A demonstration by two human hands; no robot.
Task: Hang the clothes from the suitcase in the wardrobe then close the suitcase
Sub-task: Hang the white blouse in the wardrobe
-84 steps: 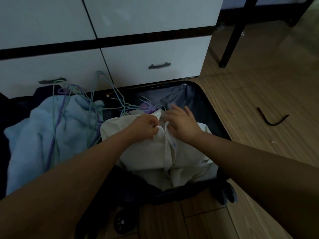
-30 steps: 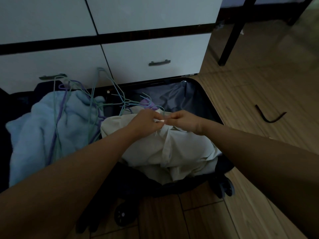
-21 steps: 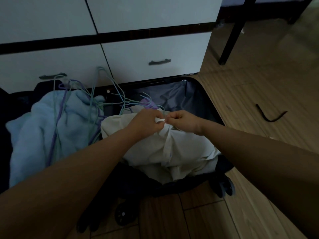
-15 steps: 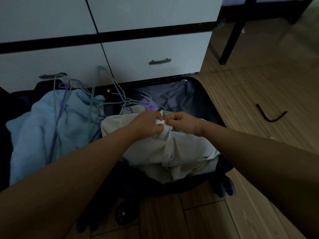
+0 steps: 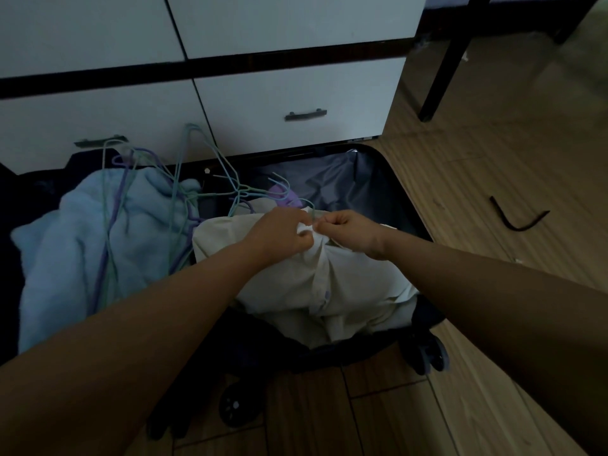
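Observation:
An open dark suitcase [image 5: 399, 189] lies on the floor against white wardrobe drawers [image 5: 296, 103]. A cream button-up shirt [image 5: 329, 291] is bunched in its right half. My left hand [image 5: 279, 233] and my right hand [image 5: 350, 235] meet at the shirt's top edge, each pinching the cloth near the collar. A light blue fleecy garment [image 5: 82, 245] fills the left half. Several thin wire hangers [image 5: 184, 179], green and purple, lie tangled over the blue garment and behind the shirt.
Two suitcase wheels [image 5: 431, 353] [image 5: 241, 406] point toward me. A black furniture leg [image 5: 444, 60] stands on the wood floor at the right. A short bent dark strip [image 5: 516, 220] lies on the floor right of the suitcase.
My right hand went from lying flat on the shirt to pinching its top edge next to my left hand. Since then both hands have barely shifted.

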